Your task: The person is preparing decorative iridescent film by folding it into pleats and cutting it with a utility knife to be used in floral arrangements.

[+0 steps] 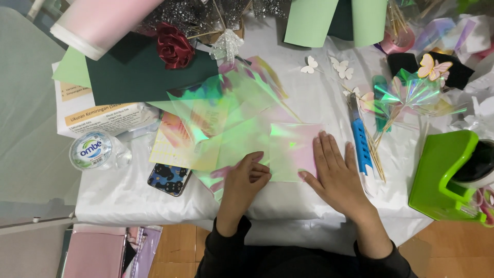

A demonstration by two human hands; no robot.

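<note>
Two bare hands work one small square of iridescent film [292, 149] on the white tablecloth [128, 195]. Well off to the left of the grip sit a capped water bottle [95, 150] and a phone in a patterned case [169, 178], with a loose spread of larger iridescent sheets [226, 113] running in just beside it. The left hand [246, 177] curls with its fingertips pinching the square's lower left edge; the grip looks light and nearly closed. The square lies flat between the hands, glossy, shifting from green to pink. It looks very light, thin and slippery, likely to crease or slide, so an edge or corner seems the safest place to take hold. The right hand [333, 172] lies open and flat, palm down, pressing the square's right side and grasping nothing. Just beyond it rest a blue utility knife [362, 144] and wooden skewers [377, 157]; farther right stands a green tape dispenser [445, 175].
</note>
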